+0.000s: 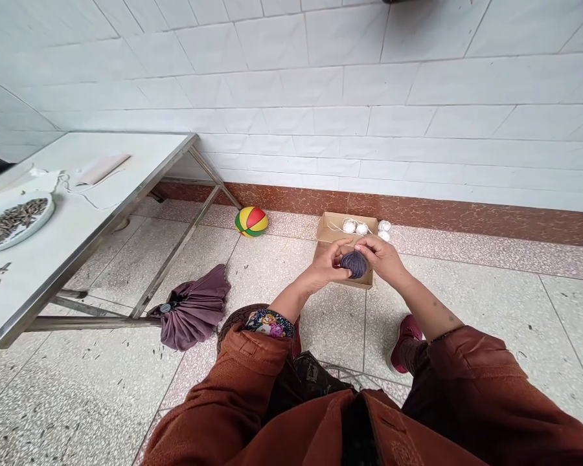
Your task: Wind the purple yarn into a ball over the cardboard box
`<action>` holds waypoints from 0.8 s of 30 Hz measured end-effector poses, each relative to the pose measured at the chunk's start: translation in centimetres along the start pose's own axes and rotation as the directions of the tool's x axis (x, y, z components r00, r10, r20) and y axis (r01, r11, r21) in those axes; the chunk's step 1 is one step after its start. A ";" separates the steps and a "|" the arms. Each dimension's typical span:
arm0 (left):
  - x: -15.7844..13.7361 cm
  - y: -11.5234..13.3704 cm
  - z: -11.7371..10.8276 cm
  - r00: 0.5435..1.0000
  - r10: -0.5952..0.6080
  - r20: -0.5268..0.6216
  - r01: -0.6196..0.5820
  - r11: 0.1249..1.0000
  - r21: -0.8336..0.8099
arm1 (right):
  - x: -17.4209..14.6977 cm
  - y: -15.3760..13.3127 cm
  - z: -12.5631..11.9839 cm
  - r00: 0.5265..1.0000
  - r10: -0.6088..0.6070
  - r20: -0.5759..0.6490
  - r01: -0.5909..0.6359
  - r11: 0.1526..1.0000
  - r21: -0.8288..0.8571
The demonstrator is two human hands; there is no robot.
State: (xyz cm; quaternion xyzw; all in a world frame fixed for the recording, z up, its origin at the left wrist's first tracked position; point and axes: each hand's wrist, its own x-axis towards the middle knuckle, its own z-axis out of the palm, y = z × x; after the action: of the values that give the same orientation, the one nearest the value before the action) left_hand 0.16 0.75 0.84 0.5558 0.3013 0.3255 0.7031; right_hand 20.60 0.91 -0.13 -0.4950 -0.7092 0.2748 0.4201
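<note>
A dark purple-grey ball of yarn point(354, 265) is held up in front of me, above a cardboard box point(348, 281) on the floor. My left hand point(326, 264) is closed around its left side, thumb below and fingers above. At the top of the ball, my right hand point(376, 254) pinches something too small to make out, perhaps a strand. Behind the hands, the box's raised part holds white balls of yarn point(349, 226). More white yarn balls point(384, 226) lie just right of the box.
On the left stands a white metal-framed table point(85, 226) bearing a plate point(48, 210) of sunflower seeds. A colourful ball point(251, 222) rests near the wall. A purple folded cloth item point(194, 307) is by the table leg. Seed shells dot the tiled floor point(92, 382).
</note>
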 end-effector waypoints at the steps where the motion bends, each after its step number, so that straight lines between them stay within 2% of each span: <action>1: 0.0 0.1 0.0 1.000 0.017 0.000 -0.017 0.999 -0.046 | -0.1 0.3 0.3 1.000 0.021 0.004 -0.021 1.000 -0.007; 4: 0.1 0.4 -0.2 0.991 0.055 -0.120 -0.073 0.986 -0.152 | -0.6 0.5 1.2 0.995 0.086 0.056 -0.081 0.994 -0.079; 7: 0.5 0.2 -0.6 0.956 0.058 -0.289 -0.116 0.975 -0.188 | -1.5 -0.2 2.2 0.978 0.107 0.180 -0.080 0.986 -0.148; 11: 0.9 -0.3 -1.1 0.890 0.021 -0.455 -0.067 0.994 -0.085 | -2.0 -2.4 2.2 0.926 -0.050 0.373 0.069 0.997 -0.035; 13: 0.9 -0.5 -1.2 0.879 0.014 -0.477 -0.004 1.000 0.021 | -1.7 -3.3 1.4 0.923 -0.112 0.368 0.105 0.994 0.039; 15: 0.7 -0.5 -1.1 0.899 0.006 -0.438 0.045 0.993 0.106 | -1.1 -3.8 0.5 0.951 -0.120 0.284 0.102 0.992 0.077; 18: 0.3 -0.3 -0.6 0.961 -0.025 -0.276 0.063 0.990 0.130 | 0.0 -3.3 -0.5 0.989 -0.096 0.116 0.090 0.994 0.059; 21: -0.2 0.3 -0.2 0.998 -0.006 -0.070 0.008 1.000 0.026 | 0.6 -1.7 -0.4 0.999 -0.035 0.018 0.035 0.999 0.008; 22: -0.3 0.5 -0.1 0.999 0.015 -0.033 -0.015 1.000 -0.025 | 0.7 -1.1 -0.2 1.000 -0.005 0.009 0.005 1.000 -0.006; 24: -0.3 0.8 -0.1 0.998 0.053 -0.045 -0.058 0.992 -0.113 | 0.4 -0.1 0.5 0.998 0.056 0.030 -0.055 0.998 -0.029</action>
State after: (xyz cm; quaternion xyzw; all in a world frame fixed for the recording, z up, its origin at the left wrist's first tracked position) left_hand -0.21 0.73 1.61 0.5156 0.2814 0.3733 0.7180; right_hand 20.03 1.26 -0.15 -0.5159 -0.7054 0.2841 0.3943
